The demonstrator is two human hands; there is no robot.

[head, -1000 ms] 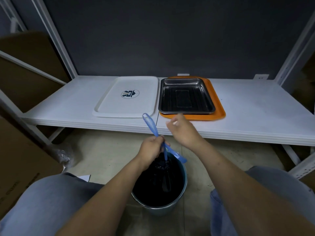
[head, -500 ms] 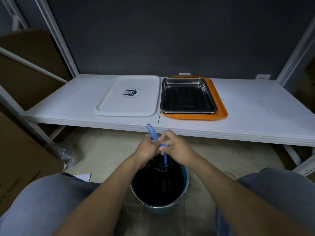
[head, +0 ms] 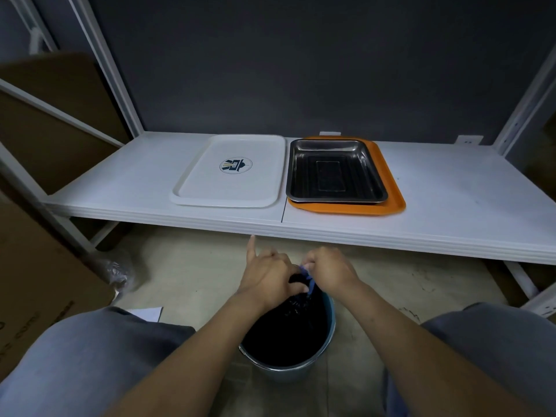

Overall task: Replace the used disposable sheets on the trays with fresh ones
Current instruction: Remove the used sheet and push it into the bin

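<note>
Item, hands: my left hand point(head: 267, 278) grips the gathered neck of the black bag point(head: 285, 335), forefinger sticking out straight. My right hand point(head: 329, 270), touching the left, pinches the blue drawstring point(head: 310, 282). Both are above the bucket point(head: 282, 373) that holds the bag, on the floor between my knees. Item, trays: on the white shelf point(head: 451, 191) beyond, a white tray point(head: 249, 188) with a round emblem lies flat, and just to its right a metal tray point(head: 331, 176) sits on an orange tray point(head: 391, 201).
</note>
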